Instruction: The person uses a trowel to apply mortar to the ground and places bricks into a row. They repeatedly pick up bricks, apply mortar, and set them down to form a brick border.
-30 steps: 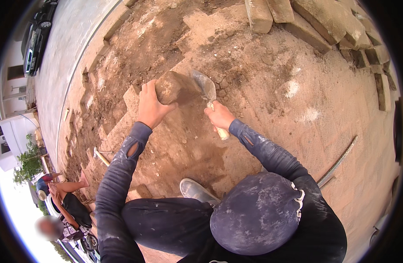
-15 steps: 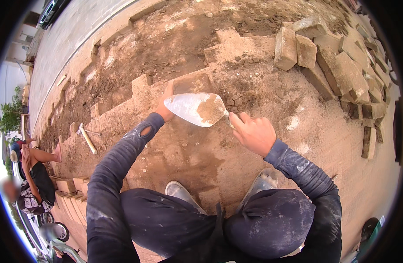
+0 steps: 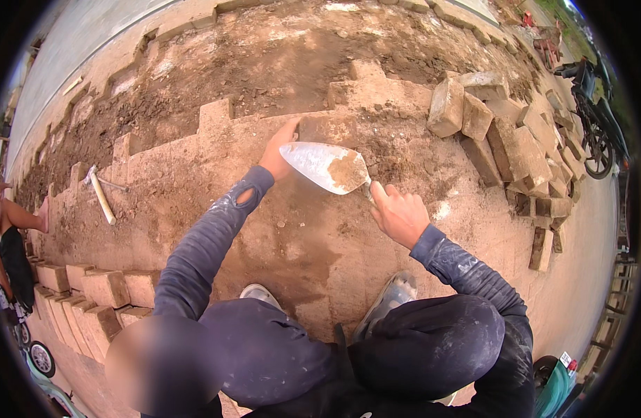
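My right hand [image 3: 402, 216] is wrapped round the handle of a pointed trowel [image 3: 313, 164]. Its pale metal blade is tilted toward the left, with brown dirt stuck near the handle end. At the left end of a brown paving brick [image 3: 332, 128], my left hand [image 3: 279, 150] has its fingers curled against the brick. The blade covers part of these fingers and the brick's near edge. That brick sits in line with the stepped edge of laid bricks [image 3: 216, 115].
Stacked loose bricks [image 3: 505, 143] rise at the right. A wooden-handled hammer [image 3: 102, 198] lies at the left, above more bricks [image 3: 104, 287]. Rough soil [image 3: 264, 73] runs beyond the paving. A person's leg [image 3: 24, 217] shows at the far left, a motorcycle [image 3: 598, 132] at the far right.
The view has shifted, bringing the motorcycle into sight at right and more stacked bricks at left. Both hands keep their holds; the trowel stays over the brick's near edge.
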{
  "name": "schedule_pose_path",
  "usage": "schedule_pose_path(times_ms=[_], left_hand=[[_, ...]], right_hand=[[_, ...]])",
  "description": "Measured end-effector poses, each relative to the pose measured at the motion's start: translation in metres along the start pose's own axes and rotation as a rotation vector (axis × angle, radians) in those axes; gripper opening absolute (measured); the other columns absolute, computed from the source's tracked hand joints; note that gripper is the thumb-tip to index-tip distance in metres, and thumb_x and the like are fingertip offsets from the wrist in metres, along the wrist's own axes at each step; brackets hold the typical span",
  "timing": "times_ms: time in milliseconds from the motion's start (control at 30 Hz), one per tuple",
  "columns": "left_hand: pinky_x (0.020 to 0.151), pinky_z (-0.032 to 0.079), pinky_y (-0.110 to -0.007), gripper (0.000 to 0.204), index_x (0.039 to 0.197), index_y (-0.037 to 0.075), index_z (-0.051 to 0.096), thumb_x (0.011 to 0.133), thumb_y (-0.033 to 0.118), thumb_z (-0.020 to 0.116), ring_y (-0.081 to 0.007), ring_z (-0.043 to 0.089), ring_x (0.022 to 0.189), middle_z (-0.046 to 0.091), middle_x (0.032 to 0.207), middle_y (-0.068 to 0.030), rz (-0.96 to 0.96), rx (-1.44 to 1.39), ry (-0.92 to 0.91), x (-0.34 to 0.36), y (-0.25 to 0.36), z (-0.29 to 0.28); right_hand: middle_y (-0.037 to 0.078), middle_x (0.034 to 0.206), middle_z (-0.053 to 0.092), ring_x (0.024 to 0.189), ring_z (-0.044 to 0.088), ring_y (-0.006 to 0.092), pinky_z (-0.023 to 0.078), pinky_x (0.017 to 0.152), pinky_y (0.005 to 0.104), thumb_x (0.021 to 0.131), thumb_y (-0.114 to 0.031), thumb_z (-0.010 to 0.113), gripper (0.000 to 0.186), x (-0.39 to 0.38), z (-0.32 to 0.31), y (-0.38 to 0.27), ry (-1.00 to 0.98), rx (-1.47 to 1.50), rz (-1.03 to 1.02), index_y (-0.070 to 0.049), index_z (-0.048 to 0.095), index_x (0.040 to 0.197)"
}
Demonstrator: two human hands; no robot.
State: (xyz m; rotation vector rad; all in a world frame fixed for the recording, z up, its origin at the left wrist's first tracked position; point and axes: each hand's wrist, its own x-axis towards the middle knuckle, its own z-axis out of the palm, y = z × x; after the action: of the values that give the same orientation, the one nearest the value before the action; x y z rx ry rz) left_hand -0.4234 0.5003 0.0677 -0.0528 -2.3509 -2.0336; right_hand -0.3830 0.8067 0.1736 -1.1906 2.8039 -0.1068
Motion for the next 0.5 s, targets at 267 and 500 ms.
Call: schedule_pose_path(times_ms=[267, 500], left_hand=[[0.105, 0.047, -0.040, 0.096, 0.140, 0.003, 0.046, 0.061, 0.028, 0.093, -0.0317, 0.059, 0.122, 0.057, 0.134, -0.0188, 0.130, 0.385, 0.101, -0.012, 0.020, 0.009], [0.097, 0.042, -0.048, 0.083, 0.122, 0.000, 0.045, 0.063, 0.037, 0.090, -0.0389, 0.050, 0.113, 0.051, 0.117, -0.0195, 0.019, 0.543, 0.552, -0.038, 0.029, 0.090]], right_hand=[[0.021, 0.079, 0.068, 0.069, 0.066, 0.0455, 0.052, 0.061, 0.0561, 0.091, -0.024, 0.061, 0.036, 0.022, -0.006, -0.017, 0.103, 0.149, 0.217, -0.004, 0.043, 0.115], [0.024, 0.075, 0.066, 0.069, 0.065, 0.0456, 0.051, 0.061, 0.0573, 0.092, -0.023, 0.061, 0.032, 0.009, -0.002, -0.001, 0.109, 0.142, 0.341, -0.004, 0.042, 0.110]])
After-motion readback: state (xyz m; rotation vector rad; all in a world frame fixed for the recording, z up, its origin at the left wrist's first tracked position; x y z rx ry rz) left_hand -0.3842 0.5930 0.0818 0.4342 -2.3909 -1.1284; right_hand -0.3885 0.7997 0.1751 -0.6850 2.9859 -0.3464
